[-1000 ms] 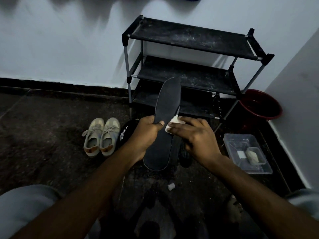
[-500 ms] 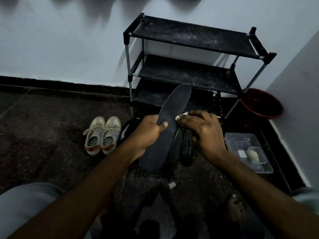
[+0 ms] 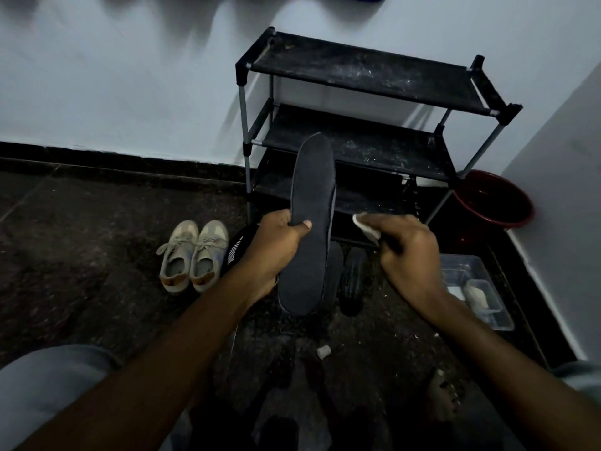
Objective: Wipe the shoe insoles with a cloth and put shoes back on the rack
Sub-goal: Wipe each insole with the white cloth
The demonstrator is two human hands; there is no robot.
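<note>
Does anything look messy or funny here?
Yes. The black three-shelf shoe rack is dusty, with pale specks over its shelves, and no shoes show on it. The pair of beige lace-up sneakers sits on the dark floor to its left, and a small white piece lies loose nearer the person.

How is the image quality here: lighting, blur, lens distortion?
Head view: dim, bluish light, no glare; the dark floor nearly swallows the black shoe beside the insole; soft shadows streak the upper wall; the wide lens splays the rack posts; the right hand and cloth look slightly blurred.
</note>
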